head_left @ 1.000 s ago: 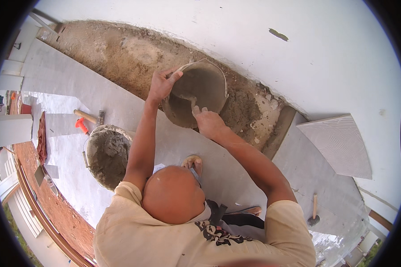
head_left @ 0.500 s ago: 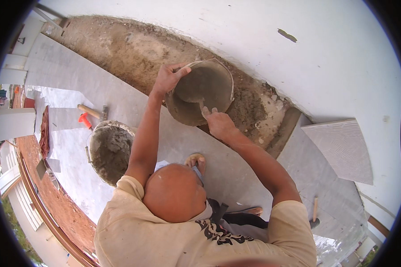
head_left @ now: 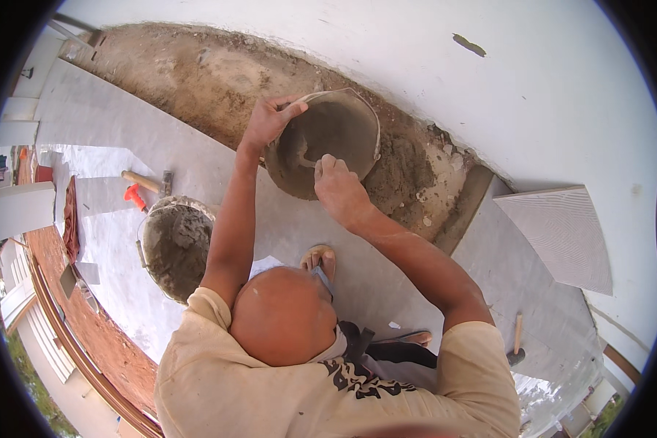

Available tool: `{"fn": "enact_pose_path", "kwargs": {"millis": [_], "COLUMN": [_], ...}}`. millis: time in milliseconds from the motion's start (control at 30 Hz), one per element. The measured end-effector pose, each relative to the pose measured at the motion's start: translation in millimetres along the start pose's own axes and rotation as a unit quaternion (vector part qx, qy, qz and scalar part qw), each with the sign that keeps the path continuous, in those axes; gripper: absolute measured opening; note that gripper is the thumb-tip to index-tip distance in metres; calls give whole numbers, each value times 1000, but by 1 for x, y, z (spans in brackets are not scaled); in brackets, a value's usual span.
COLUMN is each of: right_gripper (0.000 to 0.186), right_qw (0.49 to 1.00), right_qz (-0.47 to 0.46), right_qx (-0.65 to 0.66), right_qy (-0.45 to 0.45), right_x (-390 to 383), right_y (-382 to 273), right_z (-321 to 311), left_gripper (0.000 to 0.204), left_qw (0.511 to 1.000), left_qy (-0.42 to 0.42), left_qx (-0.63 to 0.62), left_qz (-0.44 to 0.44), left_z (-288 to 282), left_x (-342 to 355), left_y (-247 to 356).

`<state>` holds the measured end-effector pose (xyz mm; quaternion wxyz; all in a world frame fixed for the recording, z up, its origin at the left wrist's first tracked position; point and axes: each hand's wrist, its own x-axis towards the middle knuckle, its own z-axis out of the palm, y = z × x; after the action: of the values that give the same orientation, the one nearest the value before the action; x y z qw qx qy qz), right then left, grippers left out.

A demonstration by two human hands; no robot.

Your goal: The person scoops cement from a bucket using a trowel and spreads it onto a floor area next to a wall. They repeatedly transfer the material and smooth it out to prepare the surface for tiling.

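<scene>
Hold bucket [head_left: 347, 131] firmly in curled left hand [head_left: 271, 123]; scrape gently with trowel [head_left: 306, 161] tight in closed right hand [head_left: 341, 188].

Mortar bucket [head_left: 206, 210] stands left — held bucket [head_left: 347, 131] ahead, tile [head_left: 562, 237] right.

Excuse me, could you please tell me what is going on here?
The person's left hand grips the rim of a bucket at the edge of the bare ground along a white wall. The right hand is at its mouth, holding what looks like a trowel. A second bucket, containing mortar, stands to the left.
</scene>
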<state>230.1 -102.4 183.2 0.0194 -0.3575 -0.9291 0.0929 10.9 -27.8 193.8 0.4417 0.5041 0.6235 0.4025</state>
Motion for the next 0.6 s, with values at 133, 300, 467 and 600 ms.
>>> {"fn": "enact_pose_path", "kwargs": {"millis": [133,300,467,600], "right_gripper": [28,48,59,53], "right_qw": [992,968,954,939], "right_qz": [51,162,165,139], "right_qx": [62,175,223,267], "right_qy": [-98,-73,-113,-165], "right_x": [-20,-11,-18,-22], "right_y": [48,64,70,82], "right_z": [7,-48,20,7], "left_gripper": [31,28,27,31], "left_qw": [999,1000,999,998], "left_qy": [-12,-6,-11,-29], "left_qx": [2,-20,-24,-58], "left_qz": [43,18,44,17], "left_z": [4,6,10,7], "left_x": [-5,-6,-3,-7], "left_y": [2,4,-7,6]}}
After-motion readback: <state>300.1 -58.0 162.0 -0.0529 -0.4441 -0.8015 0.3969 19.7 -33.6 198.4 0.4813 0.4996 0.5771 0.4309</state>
